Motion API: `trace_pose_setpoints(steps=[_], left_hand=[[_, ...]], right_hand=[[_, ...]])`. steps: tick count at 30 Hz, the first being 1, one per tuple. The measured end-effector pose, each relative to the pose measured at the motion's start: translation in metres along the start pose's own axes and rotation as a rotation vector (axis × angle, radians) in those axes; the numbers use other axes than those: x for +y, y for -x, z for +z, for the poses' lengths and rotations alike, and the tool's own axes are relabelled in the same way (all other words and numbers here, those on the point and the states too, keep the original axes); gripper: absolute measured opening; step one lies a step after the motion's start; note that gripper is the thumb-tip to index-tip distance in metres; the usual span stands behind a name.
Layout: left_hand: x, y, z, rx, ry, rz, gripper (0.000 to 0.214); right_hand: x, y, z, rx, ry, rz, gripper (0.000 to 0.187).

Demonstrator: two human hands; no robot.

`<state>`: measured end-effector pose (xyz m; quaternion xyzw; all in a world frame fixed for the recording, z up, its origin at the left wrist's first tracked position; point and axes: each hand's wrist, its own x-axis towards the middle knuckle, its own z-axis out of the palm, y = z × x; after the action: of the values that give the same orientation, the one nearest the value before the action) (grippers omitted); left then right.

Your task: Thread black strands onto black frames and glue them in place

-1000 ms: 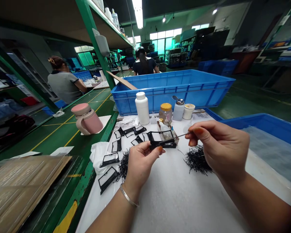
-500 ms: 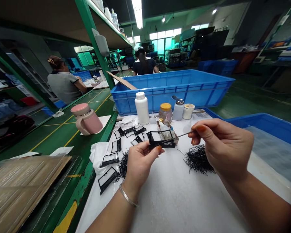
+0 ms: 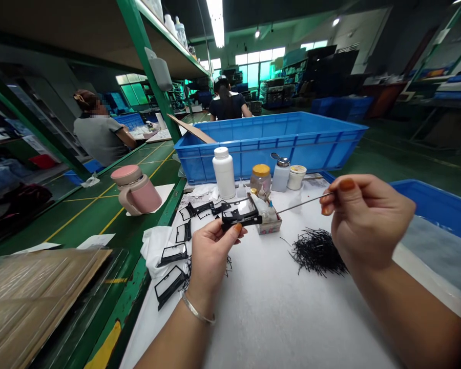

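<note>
- Gripping a black plastic frame [image 3: 240,216] in the left hand [image 3: 211,256], left fingers [image 3: 230,233] closed on its near edge, and holding it just above a small box of little bottles [image 3: 269,225] near the far side of the white table [image 3: 276,318].
- Pinching a thin metal rod [image 3: 301,203] in the right hand [image 3: 369,220], right fingers [image 3: 332,201] closed on its end, with the tip pointing left toward the frame and not touching it.
- Risking a scratch or a snapped frame edge, with a slip of the rod tip as the likely cause.
- Risking a spill from the small box, with the frame dipping or the left wrist knocking the bottles as the cause.
- Risking a scatter of the loose black bristles [image 3: 318,251] lying near, just below the right hand, from a brushing wrist.
- Risking a tangle among the other frames [image 3: 171,284] lying left, beside a white cloth [image 3: 155,246], from stray bristles.
- Risking a toppled white bottle [image 3: 224,173] or yellow-lidded jar [image 3: 261,178], standing far, from a careless reach.
</note>
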<state>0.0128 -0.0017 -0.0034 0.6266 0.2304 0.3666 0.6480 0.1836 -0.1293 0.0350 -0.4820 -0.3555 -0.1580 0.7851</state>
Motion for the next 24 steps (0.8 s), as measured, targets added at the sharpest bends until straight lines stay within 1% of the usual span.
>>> trace_pose_setpoints(steps=[2,5,10,12,14,15,16,19,21,22,24], left_hand=[[0.000,-0.001,-0.001,0.021,0.009,0.009,0.018],[0.000,-0.001,0.000,0.029,0.009,0.016,0.018],[0.001,-0.001,0.002,0.018,-0.025,0.020,0.018],[0.002,0.000,0.002,0.015,-0.037,0.017,0.019],[0.002,0.001,0.001,0.009,-0.052,0.019,0.019],[0.002,0.002,0.001,0.003,-0.060,0.022,0.018],[0.003,0.002,0.001,-0.005,-0.070,0.027,0.018],[0.004,0.001,0.003,-0.050,-0.149,0.035,0.017],[0.005,0.000,0.004,-0.098,-0.250,0.033,0.017],[0.004,0.000,0.004,-0.126,-0.308,0.033,0.018],[0.001,0.001,0.002,-0.176,-0.389,0.055,0.019]], right_hand=[[0.009,0.002,-0.002,-0.070,0.094,-0.001,0.011],[0.022,0.007,-0.004,-0.217,0.292,-0.018,0.012],[0.043,0.013,0.003,-0.434,0.572,-0.225,0.013],[0.049,0.014,0.007,-0.551,0.630,-0.256,0.014],[0.052,0.015,0.009,-0.646,0.645,-0.220,0.013],[0.052,0.015,0.009,-0.668,0.637,-0.189,0.012],[0.051,0.015,0.009,-0.667,0.621,-0.151,0.011],[0.041,0.011,0.008,-0.571,0.504,-0.004,0.016],[0.028,0.006,0.006,-0.574,0.379,0.113,0.019],[0.021,0.004,0.005,-0.608,0.319,0.162,0.018],[0.006,0.001,0.005,-0.724,0.240,0.199,0.016]])
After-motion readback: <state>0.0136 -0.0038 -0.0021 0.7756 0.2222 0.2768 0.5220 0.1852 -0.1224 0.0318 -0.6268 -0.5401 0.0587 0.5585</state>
